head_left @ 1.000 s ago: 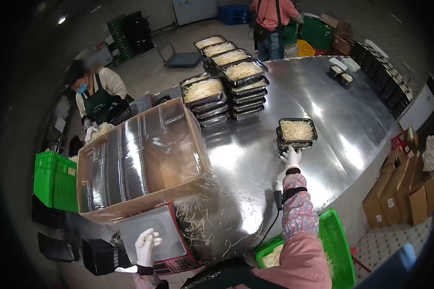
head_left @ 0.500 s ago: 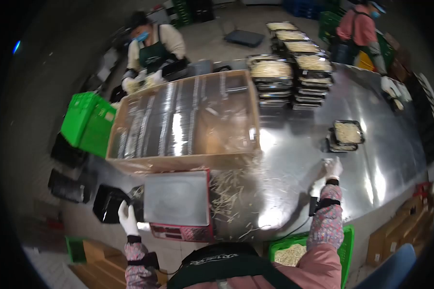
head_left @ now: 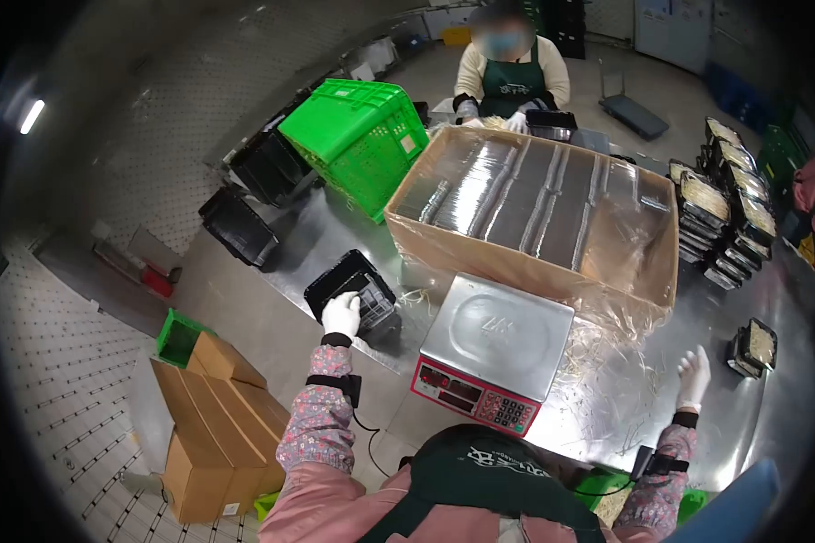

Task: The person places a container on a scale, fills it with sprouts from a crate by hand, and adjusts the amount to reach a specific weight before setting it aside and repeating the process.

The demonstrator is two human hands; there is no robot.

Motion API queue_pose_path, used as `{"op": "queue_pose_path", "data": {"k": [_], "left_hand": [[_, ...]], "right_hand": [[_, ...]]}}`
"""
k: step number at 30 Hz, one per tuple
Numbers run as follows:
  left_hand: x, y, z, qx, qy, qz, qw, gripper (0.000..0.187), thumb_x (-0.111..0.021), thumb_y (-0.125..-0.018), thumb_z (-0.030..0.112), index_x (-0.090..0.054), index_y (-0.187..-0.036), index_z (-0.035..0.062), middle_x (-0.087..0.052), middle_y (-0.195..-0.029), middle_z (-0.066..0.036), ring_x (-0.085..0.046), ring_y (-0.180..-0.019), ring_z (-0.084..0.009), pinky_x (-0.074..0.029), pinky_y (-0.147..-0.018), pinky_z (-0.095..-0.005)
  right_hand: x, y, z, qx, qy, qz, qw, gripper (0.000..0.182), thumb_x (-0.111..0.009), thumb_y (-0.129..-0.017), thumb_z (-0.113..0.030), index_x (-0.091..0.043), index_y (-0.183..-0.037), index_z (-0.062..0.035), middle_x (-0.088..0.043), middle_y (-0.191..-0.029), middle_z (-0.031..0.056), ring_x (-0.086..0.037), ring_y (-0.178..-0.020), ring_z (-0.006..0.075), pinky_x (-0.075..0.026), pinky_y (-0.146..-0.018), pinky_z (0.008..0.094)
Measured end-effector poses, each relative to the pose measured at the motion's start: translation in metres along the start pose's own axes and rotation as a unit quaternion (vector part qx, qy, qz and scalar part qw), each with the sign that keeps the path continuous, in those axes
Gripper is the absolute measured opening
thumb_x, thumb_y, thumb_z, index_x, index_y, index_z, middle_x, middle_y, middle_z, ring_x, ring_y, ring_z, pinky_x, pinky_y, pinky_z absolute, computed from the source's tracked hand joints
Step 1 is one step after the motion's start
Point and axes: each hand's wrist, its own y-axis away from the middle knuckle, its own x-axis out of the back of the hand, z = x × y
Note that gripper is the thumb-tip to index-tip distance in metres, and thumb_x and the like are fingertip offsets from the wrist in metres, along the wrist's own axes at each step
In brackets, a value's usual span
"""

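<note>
My left hand, in a white glove, has its fingers closed on the near edge of a black plastic tray at the table's left edge. The tray is tilted and looks empty; the fingertips are partly hidden at its rim. My right hand, also gloved, is held over the metal table with its fingers stretched out and nothing in them. Just beyond it to the right stand stacked black trays, the top one filled with pale strands. Between my hands sits a scale with a bare metal pan.
A carton of nested clear-and-black trays stands behind the scale. To its left is a green crate, with more black trays nearby. Filled trays are stacked at right. Across the table, a co-worker handles pale strands.
The view has turned left, so the table appears shifted right. My right hand has drawn back from the stacked trays, fingers extended. My left hand stays at the black tray, now closed on its edge.
</note>
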Motion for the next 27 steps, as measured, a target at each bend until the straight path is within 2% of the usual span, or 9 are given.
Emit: {"op": "queue_pose_path", "data": {"k": [4,6,8,10,14,17,19,22,27], "left_hand": [[-0.009,-0.018,-0.019,0.031,0.204,0.093,0.974,0.014,-0.077,-0.076,0.008,-0.07,-0.085,0.0012,-0.069,-0.08,-0.01,-0.063,-0.072,-0.0179,-0.049,-0.071,-0.0295],[0.006,-0.025,0.001,0.035,0.242,0.138,0.96,0.013,-0.078,-0.077,0.007,-0.068,-0.082,0.0003,-0.066,-0.075,-0.005,-0.059,-0.072,-0.0118,-0.048,-0.071,-0.0269],[0.012,-0.031,0.03,0.007,0.299,0.177,0.938,0.014,-0.078,-0.08,0.008,-0.066,-0.084,0.0015,-0.062,-0.075,0.003,-0.052,-0.07,-0.0071,-0.046,-0.066,-0.0245],[0.015,-0.034,0.081,0.0,0.388,0.172,0.905,0.017,-0.077,-0.082,0.009,-0.066,-0.089,0.0009,-0.062,-0.079,0.003,-0.052,-0.073,-0.0068,-0.045,-0.068,-0.0234],[-0.011,-0.021,0.188,-0.06,0.517,0.072,0.851,0.021,-0.069,-0.089,0.007,-0.061,-0.106,-0.004,-0.062,-0.097,-0.004,-0.054,-0.087,-0.0104,-0.046,-0.081,-0.0251],[-0.025,0.028,0.277,-0.157,0.534,-0.12,0.822,0.022,-0.06,-0.092,0.004,-0.057,-0.111,-0.0073,-0.062,-0.101,-0.01,-0.056,-0.095,-0.018,-0.045,-0.089,-0.0305],[-0.017,0.071,0.338,-0.356,0.479,-0.228,0.769,0.02,-0.057,-0.088,-0.002,-0.06,-0.107,-0.0061,-0.062,-0.097,-0.018,-0.061,-0.093,-0.0282,-0.046,-0.087,-0.033],[-0.041,0.145,0.4,-0.493,0.427,-0.38,0.656,0.019,-0.057,-0.085,0.003,-0.064,-0.104,0.0044,-0.064,-0.097,-0.013,-0.063,-0.092,-0.0318,-0.049,-0.081,-0.0362],[-0.166,0.222,0.432,-0.632,0.272,-0.375,0.621,0.021,-0.057,-0.082,0.007,-0.069,-0.1,0.0099,-0.067,-0.096,-0.015,-0.065,-0.088,-0.0352,-0.051,-0.081,-0.0435]], "right_hand": [[-0.135,0.118,0.0,0.043,0.184,-0.108,0.976,0.031,-0.055,-0.097,-0.017,-0.056,-0.126,-0.0051,-0.065,-0.099,0.0087,-0.064,-0.074,0.0138,-0.053,-0.069,0.0279],[-0.166,0.153,0.045,0.185,0.376,-0.147,0.896,0.03,-0.06,-0.094,-0.016,-0.059,-0.119,-0.0016,-0.066,-0.1,0.0114,-0.064,-0.09,0.0214,-0.052,-0.08,0.0323],[-0.229,0.231,0.047,0.175,0.35,-0.24,0.888,0.041,-0.064,-0.086,-0.018,-0.057,-0.123,-0.0004,-0.062,-0.114,0.0192,-0.058,-0.111,0.0302,-0.044,-0.096,0.0384],[-0.242,0.246,0.082,0.35,0.464,-0.43,0.691,0.06,-0.067,-0.086,-0.031,-0.047,-0.135,-0.0017,-0.049,-0.136,0.0198,-0.043,-0.13,0.0373,-0.032,-0.109,0.0476],[-0.251,0.27,0.139,0.384,0.562,-0.518,0.518,0.066,-0.055,-0.089,-0.048,-0.045,-0.141,-0.0086,-0.034,-0.151,0.0125,-0.026,-0.142,0.0316,-0.018,-0.112,0.0589],[-0.228,0.265,0.113,0.337,0.643,-0.396,0.562,0.045,-0.052,-0.092,-0.047,-0.065,-0.122,-0.0165,-0.034,-0.151,0.0112,-0.024,-0.142,0.0364,-0.02,-0.112,0.0588],[-0.201,0.273,0.114,0.337,0.626,-0.292,0.64,0.04,-0.053,-0.092,-0.046,-0.074,-0.103,-0.0141,-0.034,-0.151,0.0116,-0.027,-0.14,0.039,-0.024,-0.11,0.0595],[-0.16,0.301,0.121,0.268,0.59,-0.191,0.737,0.039,-0.057,-0.091,-0.038,-0.067,-0.114,-0.0076,-0.048,-0.138,0.0187,-0.043,-0.128,0.0392,-0.033,-0.106,0.053],[-0.085,0.392,0.104,0.181,0.529,0.022,0.829,0.036,-0.057,-0.092,-0.031,-0.062,-0.118,-0.0062,-0.061,-0.118,0.0169,-0.058,-0.108,0.0355,-0.046,-0.093,0.0431]]}}
